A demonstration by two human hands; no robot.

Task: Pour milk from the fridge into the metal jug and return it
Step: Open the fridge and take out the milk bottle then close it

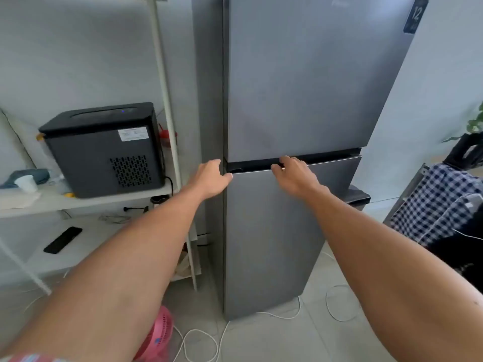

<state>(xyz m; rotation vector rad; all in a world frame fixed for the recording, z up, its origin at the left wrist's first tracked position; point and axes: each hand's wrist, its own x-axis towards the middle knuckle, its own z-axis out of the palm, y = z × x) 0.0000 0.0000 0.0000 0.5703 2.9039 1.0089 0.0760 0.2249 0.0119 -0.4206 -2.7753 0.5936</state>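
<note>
Fridge [287,100] closed; left hand [211,178] and right hand [292,176] at door seam.

tall grey two-door fridge [292,100], both doors closed, upright

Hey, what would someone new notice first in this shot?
A tall grey fridge fills the centre, both doors closed. The right hand hooks its fingers into the dark slot between the doors, and the left hand touches the fridge's left edge. A black machine sits on the white shelf at left.

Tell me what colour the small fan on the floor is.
Pink; the fan shows at the bottom of the head view.
</note>
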